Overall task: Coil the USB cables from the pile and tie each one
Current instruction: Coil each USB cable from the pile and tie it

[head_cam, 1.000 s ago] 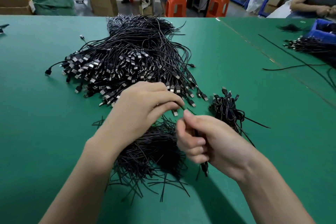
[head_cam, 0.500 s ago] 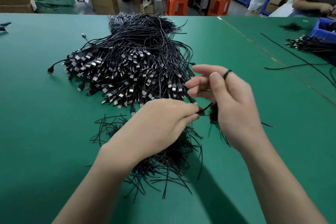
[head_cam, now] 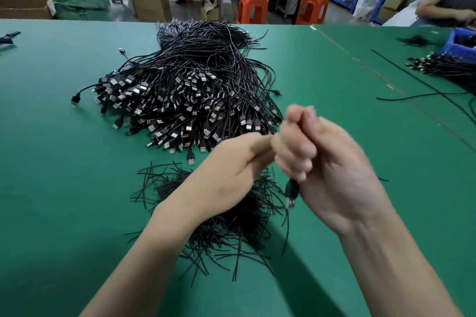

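Note:
A big pile of black USB cables [head_cam: 185, 95] lies on the green table [head_cam: 64, 162], plugs fanned toward me. In front of it, under my forearms, is a heap of short black twist ties [head_cam: 226, 224]. My right hand [head_cam: 322, 162] is curled round one black USB cable; its plug [head_cam: 291, 194] hangs out below the fist. My left hand [head_cam: 239, 165] meets the right hand's fingers and pinches the same cable there. The coil itself is hidden inside the hands.
A blue bin [head_cam: 461, 41] and another bundle of cables [head_cam: 443, 64] lie at the far right, with loose cables [head_cam: 422, 95] trailing across the table. Another person's arm [head_cam: 443, 11] is at the back right. Orange stools [head_cam: 252, 9] and boxes stand beyond the table.
My right hand has closed from spread fingers into a fist round the cable, and the plug now hangs below it. My left hand has stayed close against it.

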